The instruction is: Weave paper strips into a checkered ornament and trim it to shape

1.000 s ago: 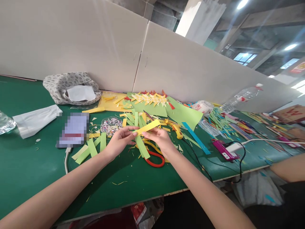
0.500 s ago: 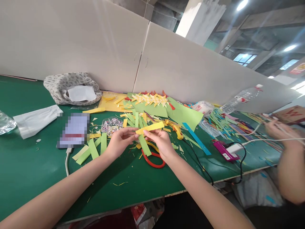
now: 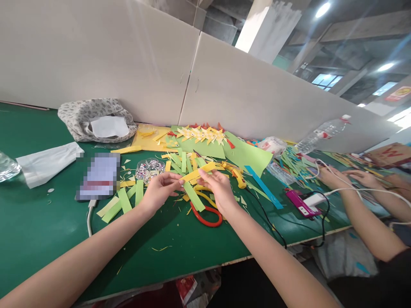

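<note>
A yellow paper strip (image 3: 195,173) and a green paper strip (image 3: 194,197) meet at an angle between my hands, above the table. My left hand (image 3: 161,187) pinches them at the left end, where they overlap. The fingers of my right hand (image 3: 219,187) are closed on the yellow strip near its right part. Beneath the hands lie scissors with red handles (image 3: 207,222), their blades hidden. Green and yellow strips (image 3: 124,200) lie loose to the left of my left hand. A clear case of googly eyes (image 3: 150,169) sits just behind it.
A yellow glue gun (image 3: 236,174) with a black cord lies right of my hands. Woven yellow paper fish (image 3: 201,134) rest at the back. A phone (image 3: 100,176) charges at left. A purple power strip (image 3: 302,202) stands near a co-worker's hands (image 3: 335,177) and white cables.
My right hand's fingers have shifted along the yellow strip, which has moved slightly left. At the right, the co-worker's hands have come further into view over the paper strips.
</note>
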`<state>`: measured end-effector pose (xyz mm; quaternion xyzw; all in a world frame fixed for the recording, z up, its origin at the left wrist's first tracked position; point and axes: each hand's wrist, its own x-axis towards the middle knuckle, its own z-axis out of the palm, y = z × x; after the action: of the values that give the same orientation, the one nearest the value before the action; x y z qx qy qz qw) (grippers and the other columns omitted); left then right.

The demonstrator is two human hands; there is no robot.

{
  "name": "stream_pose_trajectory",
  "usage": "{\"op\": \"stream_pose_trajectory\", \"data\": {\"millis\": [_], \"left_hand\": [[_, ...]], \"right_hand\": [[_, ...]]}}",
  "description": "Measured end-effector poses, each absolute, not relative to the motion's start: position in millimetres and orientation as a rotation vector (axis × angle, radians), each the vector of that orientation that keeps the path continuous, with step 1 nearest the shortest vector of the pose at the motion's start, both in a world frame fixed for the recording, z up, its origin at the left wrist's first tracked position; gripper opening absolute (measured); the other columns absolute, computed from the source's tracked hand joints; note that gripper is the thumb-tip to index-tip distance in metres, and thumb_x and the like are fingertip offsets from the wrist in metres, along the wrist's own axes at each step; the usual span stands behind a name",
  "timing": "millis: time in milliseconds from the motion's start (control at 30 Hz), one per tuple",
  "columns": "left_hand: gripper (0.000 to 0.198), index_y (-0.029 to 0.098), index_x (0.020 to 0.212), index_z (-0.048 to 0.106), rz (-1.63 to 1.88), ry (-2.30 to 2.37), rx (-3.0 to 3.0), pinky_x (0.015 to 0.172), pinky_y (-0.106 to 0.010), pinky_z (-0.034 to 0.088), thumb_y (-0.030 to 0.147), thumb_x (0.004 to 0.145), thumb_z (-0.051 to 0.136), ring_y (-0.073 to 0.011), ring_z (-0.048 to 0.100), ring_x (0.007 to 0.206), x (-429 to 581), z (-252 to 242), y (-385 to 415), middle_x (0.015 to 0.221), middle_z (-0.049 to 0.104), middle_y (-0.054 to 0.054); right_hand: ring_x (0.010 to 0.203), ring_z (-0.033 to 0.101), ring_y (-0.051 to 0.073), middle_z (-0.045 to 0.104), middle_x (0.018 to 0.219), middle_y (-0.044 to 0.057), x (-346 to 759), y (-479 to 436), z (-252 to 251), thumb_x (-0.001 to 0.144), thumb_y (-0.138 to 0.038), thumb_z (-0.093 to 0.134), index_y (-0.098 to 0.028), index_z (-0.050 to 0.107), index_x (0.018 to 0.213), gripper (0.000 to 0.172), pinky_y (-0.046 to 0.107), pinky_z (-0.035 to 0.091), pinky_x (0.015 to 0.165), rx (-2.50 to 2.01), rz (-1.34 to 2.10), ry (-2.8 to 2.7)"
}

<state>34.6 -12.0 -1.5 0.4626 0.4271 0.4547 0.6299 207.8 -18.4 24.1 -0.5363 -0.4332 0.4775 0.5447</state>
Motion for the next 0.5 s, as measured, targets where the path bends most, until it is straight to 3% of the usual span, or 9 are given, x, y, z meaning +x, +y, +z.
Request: {"op": "stream_pose_trajectory", "data": {"millis": [333,500], "left_hand": [[0.025,0.016,0.075,0.06,0.97,1.014,1.009,0.057,-0.023,0.05,0.031,0.062,0.074,-0.0164,0.067,0.067,35,0,-10,0.07,0.068,-0.004],[0.019,0.015,0.075,0.056,0.901,1.003,1.013,0.057,-0.021,0.05,0.025,0.067,0.07,-0.0151,0.067,0.068,35,-2,-9,0.07,0.068,-0.002]], "right_hand": [[0.083,0.061,0.019,0.066,0.085,0.003,232,-4,25,0.057,-0.034,0.076,-0.018,0.064,0.079,0.03,0.034,0.05,0.081,-1.265,0.747,-1.122],[0.083,0.063,0.021,0.068,0.084,0.005,229,-6,23,0.065,-0.037,0.07,-0.018,0.064,0.079,0.024,0.036,0.051,0.078,-1.315,0.508,-1.292]]}}
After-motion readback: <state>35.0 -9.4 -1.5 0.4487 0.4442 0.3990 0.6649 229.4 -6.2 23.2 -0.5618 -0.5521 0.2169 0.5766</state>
